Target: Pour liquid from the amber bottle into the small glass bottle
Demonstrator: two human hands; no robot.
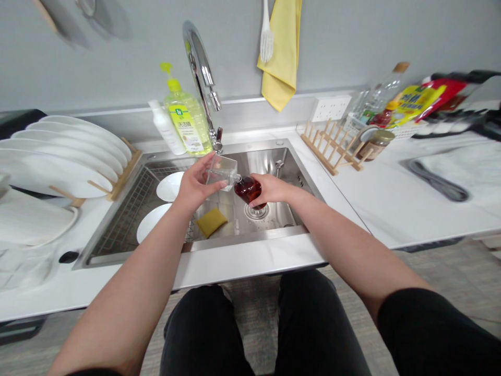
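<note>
- Left hand (195, 181) grasps clear container (224, 166); right hand (271, 189) grips bottle of dark red liquid (246, 190).
- Bottle tilted, neck beside container, above sink (246, 239).
- Pouring, I'd judge: I'd steady the container, tip gradually.

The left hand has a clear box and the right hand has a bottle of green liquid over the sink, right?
Not quite: the head view shows dark red liquid in the bottle, not green. The left hand does hold the clear box, and the right hand the bottle, over the sink.
</note>
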